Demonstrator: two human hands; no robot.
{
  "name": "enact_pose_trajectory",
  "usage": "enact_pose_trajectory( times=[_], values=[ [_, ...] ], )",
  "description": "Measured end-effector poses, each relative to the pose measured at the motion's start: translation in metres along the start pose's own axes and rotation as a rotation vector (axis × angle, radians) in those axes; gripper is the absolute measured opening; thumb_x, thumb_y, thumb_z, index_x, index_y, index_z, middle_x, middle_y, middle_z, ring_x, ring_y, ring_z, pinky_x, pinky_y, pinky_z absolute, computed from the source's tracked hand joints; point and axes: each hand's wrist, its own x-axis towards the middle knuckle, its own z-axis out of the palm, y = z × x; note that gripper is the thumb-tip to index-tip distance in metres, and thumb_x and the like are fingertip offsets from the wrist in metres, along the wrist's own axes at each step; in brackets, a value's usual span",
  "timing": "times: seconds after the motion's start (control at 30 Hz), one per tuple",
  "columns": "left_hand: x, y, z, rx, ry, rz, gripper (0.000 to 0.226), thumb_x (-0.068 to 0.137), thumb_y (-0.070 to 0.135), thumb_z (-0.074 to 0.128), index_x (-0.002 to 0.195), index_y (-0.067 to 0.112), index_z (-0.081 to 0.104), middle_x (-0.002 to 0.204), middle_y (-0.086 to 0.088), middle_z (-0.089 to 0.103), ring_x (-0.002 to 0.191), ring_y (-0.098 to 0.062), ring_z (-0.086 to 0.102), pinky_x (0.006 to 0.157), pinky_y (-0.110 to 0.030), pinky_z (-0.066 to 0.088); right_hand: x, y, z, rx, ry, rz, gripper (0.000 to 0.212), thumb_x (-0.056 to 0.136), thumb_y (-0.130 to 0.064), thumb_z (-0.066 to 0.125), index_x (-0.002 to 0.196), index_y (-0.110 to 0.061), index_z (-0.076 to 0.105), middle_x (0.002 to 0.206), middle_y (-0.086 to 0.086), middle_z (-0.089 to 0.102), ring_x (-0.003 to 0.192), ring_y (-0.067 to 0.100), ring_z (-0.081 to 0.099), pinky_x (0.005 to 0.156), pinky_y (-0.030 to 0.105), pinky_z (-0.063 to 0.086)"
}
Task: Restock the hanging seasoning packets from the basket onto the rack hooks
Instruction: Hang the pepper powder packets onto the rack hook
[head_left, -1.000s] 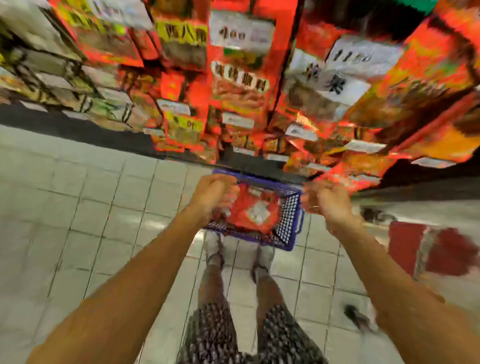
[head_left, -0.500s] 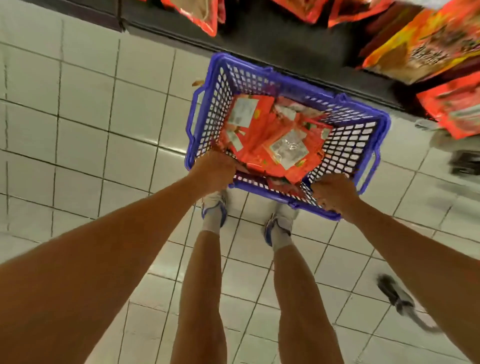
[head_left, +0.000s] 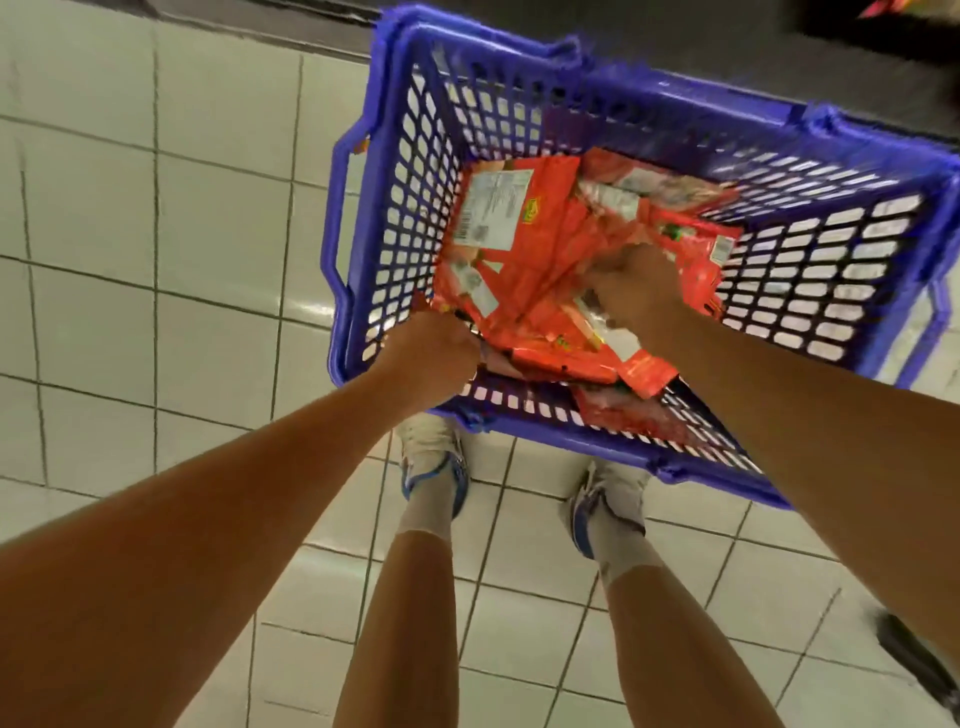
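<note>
- Since the packets sit low, person stands right at the blue basket (head_left: 363, 249) on the floor, both arms down into it
- left hand (head_left: 434, 348) curled at near-left corner, grasping a packet edge or the rim, cannot tell; likely steadying
- right hand (head_left: 631, 286) mid-pile, fingers clenched round seasoning packets (head_left: 524, 260) to gather them
- packets: orange-red, flat, glossy, white labels, loosely overlapped on basket bottom
- rack hooks not in view
</note>
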Motion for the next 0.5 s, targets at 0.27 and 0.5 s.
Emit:
enact_pose_trajectory(
  times=[0.27,0.5],
  values=[
    [0.025,-0.005,0.009,0.004,-0.039,0.048,0.022,0.099,0.011,0.051,0.1,0.001,0.07,0.101,-0.013,0.072,0.092,-0.031,0.07,0.085,-0.042,0.059,0.036,-0.046,0.04,-0.051,0.209,0.109,0.067,0.086,-0.056,0.067,0.138,-0.018,0.046,0.141,0.022,0.044,0.125,0.037,0.053,0.095,0.043,0.051],
    [0.021,-0.012,0.012,-0.017,-0.027,0.025,0.027,0.097,0.009,0.046,0.104,0.001,0.071,0.098,-0.019,0.073,0.092,-0.036,0.071,0.085,-0.049,0.059,0.025,-0.04,0.018,-0.186,0.263,-0.068,0.03,0.087,-0.015,0.052,0.11,-0.013,0.071,0.112,0.013,0.068,0.104,0.031,0.064,0.081,0.032,0.054]
  ],
)
